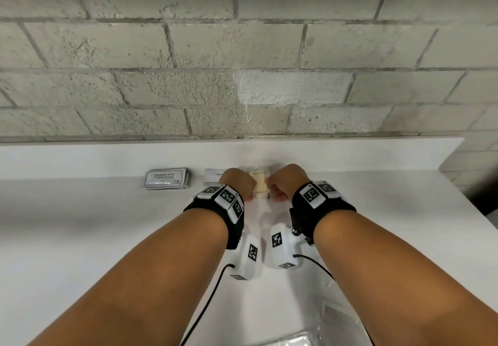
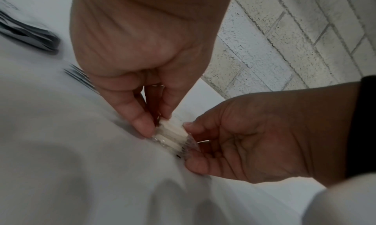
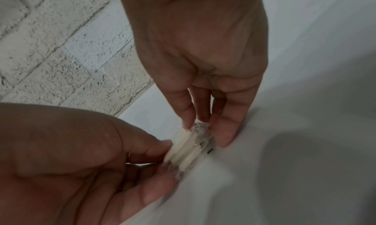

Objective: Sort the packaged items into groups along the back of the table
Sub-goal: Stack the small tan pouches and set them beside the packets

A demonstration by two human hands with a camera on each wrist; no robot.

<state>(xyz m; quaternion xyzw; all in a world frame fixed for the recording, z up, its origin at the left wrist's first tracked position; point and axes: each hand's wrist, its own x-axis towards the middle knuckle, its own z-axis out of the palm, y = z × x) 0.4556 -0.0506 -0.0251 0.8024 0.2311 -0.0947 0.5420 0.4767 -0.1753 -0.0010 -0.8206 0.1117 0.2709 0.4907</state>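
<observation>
A small stack of cream bath soap bars [image 1: 260, 185] in clear wrappers sits on the white table [image 1: 80, 224], at the middle of its back strip. My left hand [image 1: 242, 186] pinches the stack's left side and my right hand [image 1: 280, 186] pinches its right side. In the left wrist view my left hand [image 2: 157, 123] has thumb and fingers on the wrapped soap stack [image 2: 173, 136]. In the right wrist view my right hand [image 3: 205, 132] grips the soap stack [image 3: 191, 149] from the other side. The hands hide the stack's sides.
A stack of shampoo sachets [image 1: 166, 178] lies at the back left. Beside it are white packets [image 1: 213, 176], partly hidden by my left hand. A clear-wrapped comb [image 1: 339, 316] and a clear plastic package [image 1: 291, 340] lie at the near edge. A block wall [image 1: 242, 76] stands behind.
</observation>
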